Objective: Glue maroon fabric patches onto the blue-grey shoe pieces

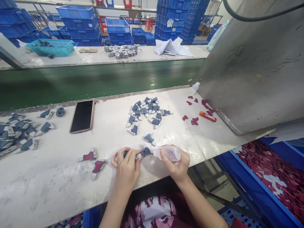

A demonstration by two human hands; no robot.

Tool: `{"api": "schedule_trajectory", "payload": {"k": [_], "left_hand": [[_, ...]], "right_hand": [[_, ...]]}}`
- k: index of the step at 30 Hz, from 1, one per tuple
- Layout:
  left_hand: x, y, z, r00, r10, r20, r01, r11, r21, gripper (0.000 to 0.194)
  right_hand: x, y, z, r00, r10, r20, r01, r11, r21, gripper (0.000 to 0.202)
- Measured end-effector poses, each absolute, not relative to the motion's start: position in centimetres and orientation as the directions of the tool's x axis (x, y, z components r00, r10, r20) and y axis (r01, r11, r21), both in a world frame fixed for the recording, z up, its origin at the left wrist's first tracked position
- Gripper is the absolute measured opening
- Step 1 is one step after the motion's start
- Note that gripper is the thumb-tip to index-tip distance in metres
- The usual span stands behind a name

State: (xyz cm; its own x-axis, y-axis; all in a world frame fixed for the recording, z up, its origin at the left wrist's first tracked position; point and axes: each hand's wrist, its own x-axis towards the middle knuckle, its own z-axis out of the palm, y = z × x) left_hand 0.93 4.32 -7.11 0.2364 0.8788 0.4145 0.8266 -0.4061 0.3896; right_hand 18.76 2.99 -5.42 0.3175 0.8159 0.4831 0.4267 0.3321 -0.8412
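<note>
My left hand point(127, 164) pinches a blue-grey and white part point(145, 152) near the table's front edge. A small translucent squeeze bottle point(173, 153) lies in my right hand point(179, 164), its nozzle end pointing left at that part and close to its surface. Just above, a single similar part point(149, 138) rests on the table, with a loose group of more such parts point(144, 110) behind it. Left of my left hand are two parts with dark red pieces on them point(88, 155), point(98, 167).
A phone point(82, 116) and a heap of blue-grey parts point(17, 133) occupy the left. Dark red pieces point(194, 121) and an orange tube point(207, 116) lie right, beside a metal panel point(258, 63). A blue bin point(258, 180) of red pieces stands lower right; a green conveyor point(102, 77) runs behind.
</note>
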Motion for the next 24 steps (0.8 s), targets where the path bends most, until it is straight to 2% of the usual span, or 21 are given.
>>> {"api": "schedule_trajectory", "payload": {"k": [2, 4, 7, 10, 15, 17, 19, 20, 22, 24], "left_hand": [[0.8, 4.4, -7.2, 0.257, 0.865, 0.430, 0.828, -0.427, 0.363, 0.013], [0.7, 4.4, -7.2, 0.272, 0.856, 0.440, 0.830, -0.440, 0.342, 0.013], [0.7, 4.4, -7.2, 0.271, 0.843, 0.464, 0.837, -0.445, 0.319, 0.011], [0.8, 4.5, -7.1, 0.263, 0.831, 0.489, 0.845, -0.443, 0.298, 0.010], [0.9, 4.7, -6.8, 0.222, 0.797, 0.562, 0.829, -0.458, 0.321, 0.012], [1.0, 4.6, -6.3, 0.157, 0.801, 0.578, 0.808, -0.440, 0.391, 0.014], [1.1, 4.2, -5.6, 0.023, 0.843, 0.537, 0.752, -0.368, 0.546, 0.019], [1.1, 4.0, -5.2, -0.069, 0.876, 0.477, 0.701, -0.297, 0.648, 0.022], [1.2, 3.4, -4.5, -0.260, 0.928, 0.268, 0.562, -0.080, 0.823, 0.027], [1.1, 2.9, -4.1, -0.394, 0.917, 0.068, 0.427, 0.116, 0.897, 0.031]], "right_hand": [[19.0, 2.9, -5.7, 0.330, 0.811, 0.482, 0.430, 0.326, -0.842, 0.004], [19.4, 2.8, -6.3, 0.372, 0.825, 0.425, 0.362, 0.293, -0.885, 0.005], [20.4, 3.0, -7.2, 0.506, 0.827, 0.244, 0.103, 0.223, -0.969, 0.018], [21.7, 3.9, -7.4, 0.600, 0.794, 0.098, -0.088, 0.188, -0.978, 0.024], [23.4, 6.2, -6.7, 0.519, 0.844, 0.134, -0.004, 0.159, -0.987, 0.043], [23.4, 6.7, -6.8, 0.473, 0.874, 0.108, -0.008, 0.127, -0.992, 0.052], [23.3, 6.8, -7.1, 0.437, 0.897, 0.063, -0.014, 0.077, -0.997, 0.055], [23.4, 6.7, -7.2, 0.415, 0.908, 0.062, 0.002, 0.067, -0.998, 0.056], [24.2, 6.5, -7.0, 0.329, 0.935, 0.137, 0.118, 0.103, -0.988, 0.068], [26.3, 6.6, -6.4, 0.221, 0.944, 0.246, 0.330, 0.165, -0.929, 0.084]]}}
